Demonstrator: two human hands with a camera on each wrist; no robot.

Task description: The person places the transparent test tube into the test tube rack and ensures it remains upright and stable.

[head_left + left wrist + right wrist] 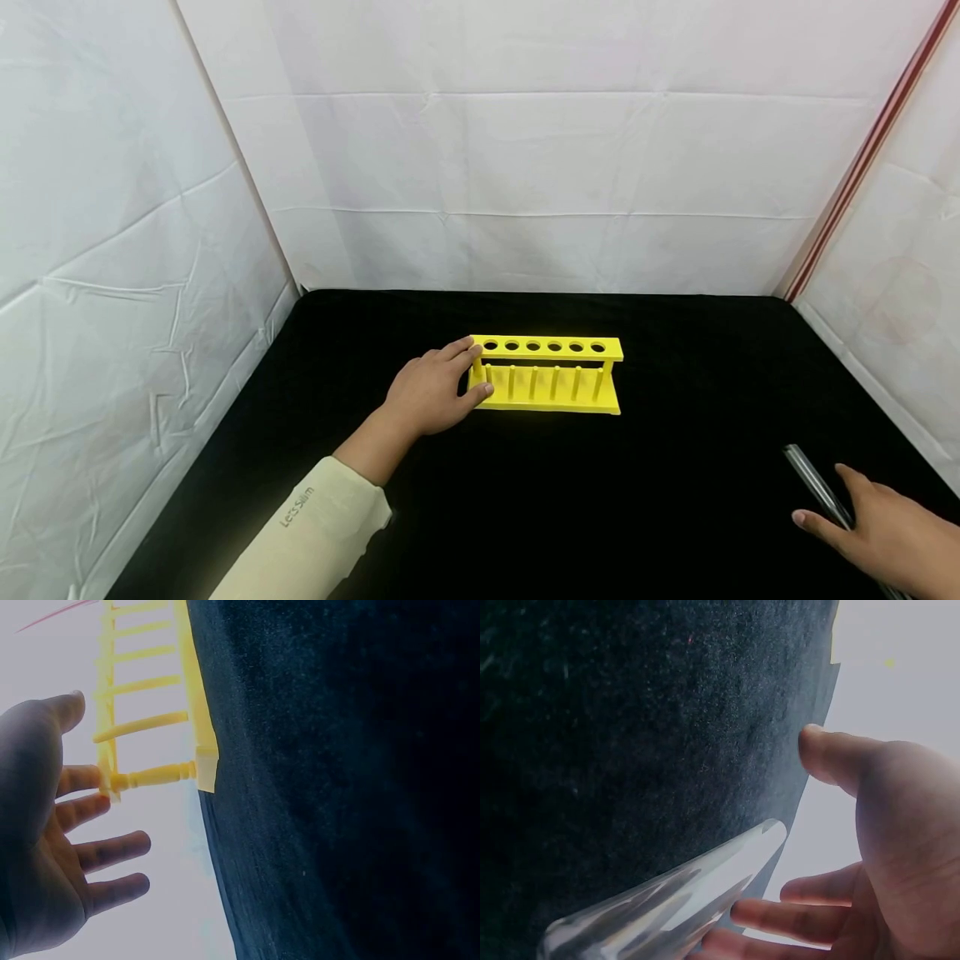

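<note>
A yellow test tube rack (543,408) stands on the black tabletop, with a row of holes along its top bar and several pegs below. My left hand (427,392) is at the rack's left end, fingertips at the top bar and thumb near the base. Its fingers are spread and fairly straight in the left wrist view. A clear glass tube (810,477) lies slantwise at the front right. Over it is my right hand (900,529), thumb and fingers apart on either side. In the right wrist view the fingers (810,919) reach beside the tube, not curled round it.
Black cloth covers the table (637,500). White sheet walls enclose it at the left, the back (525,150) and the right. A red strip (870,158) runs down the back right corner.
</note>
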